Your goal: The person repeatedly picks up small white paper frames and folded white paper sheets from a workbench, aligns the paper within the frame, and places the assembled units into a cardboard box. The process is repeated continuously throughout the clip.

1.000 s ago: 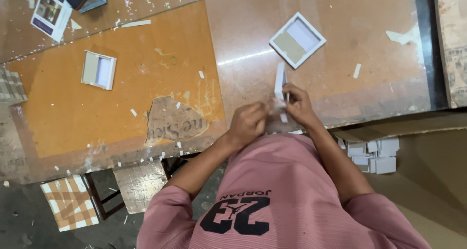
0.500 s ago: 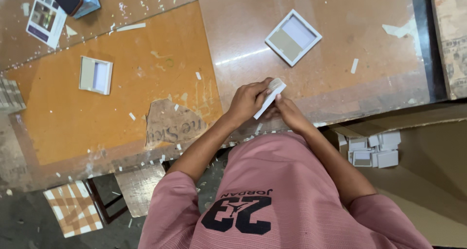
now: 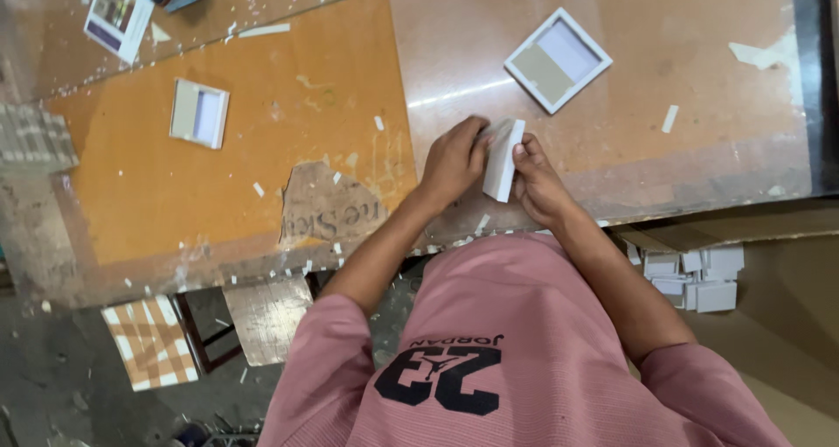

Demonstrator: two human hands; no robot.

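Moved: white strip (image 3: 502, 160) now steeper, nearer table edge (image 3: 612, 209).
Left hand (image 3: 454, 160): curled, gripping strip.
Right hand (image 3: 539, 185): pinching strip's other side.
Done: two frames, tray (image 3: 557, 61) beyond strip, small frame (image 3: 199, 113) far left.
Left: strip unattached.

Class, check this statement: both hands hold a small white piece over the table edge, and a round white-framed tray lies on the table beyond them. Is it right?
Not quite. The head view shows the white-framed tray is square, not round. The rest stands: the left hand and right hand hold the small white piece over the table edge.
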